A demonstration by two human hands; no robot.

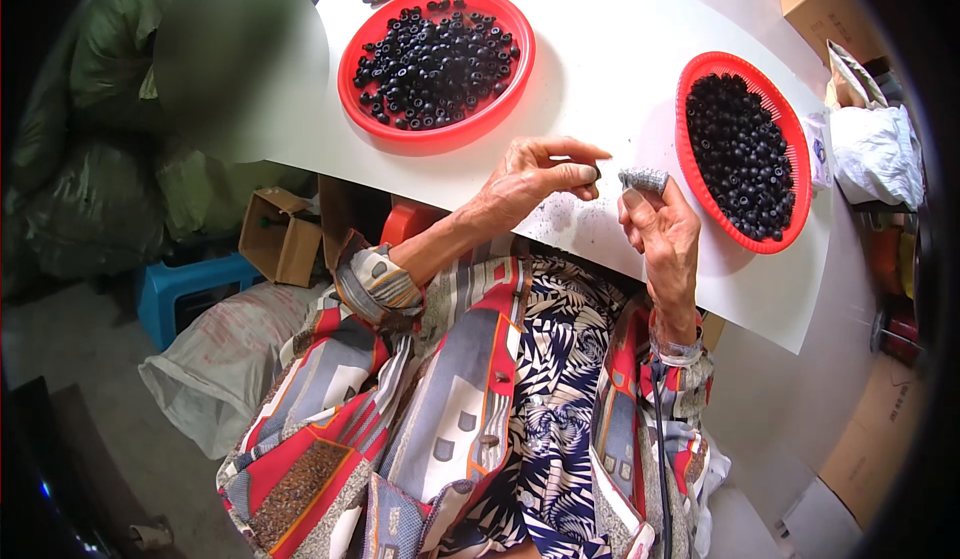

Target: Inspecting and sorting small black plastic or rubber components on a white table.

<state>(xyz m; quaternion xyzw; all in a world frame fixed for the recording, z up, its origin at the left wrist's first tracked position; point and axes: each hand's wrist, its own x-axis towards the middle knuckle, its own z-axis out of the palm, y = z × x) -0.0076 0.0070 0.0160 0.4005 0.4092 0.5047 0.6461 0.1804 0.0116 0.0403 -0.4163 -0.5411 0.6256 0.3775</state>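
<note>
The left hand [530, 181] pinched a small black piece [598, 172] between nearly closed fingers, its axis unclear; it lay just left of the grey wrapping [645, 180] on the right hand [664, 234]; whether those curled fingers held anything was hidden.

There are two bare hands [528, 174] [664, 229], two red plastic trays [440, 137] [708, 191], one white table [600, 69], countless small black round pieces [425, 74].
</note>
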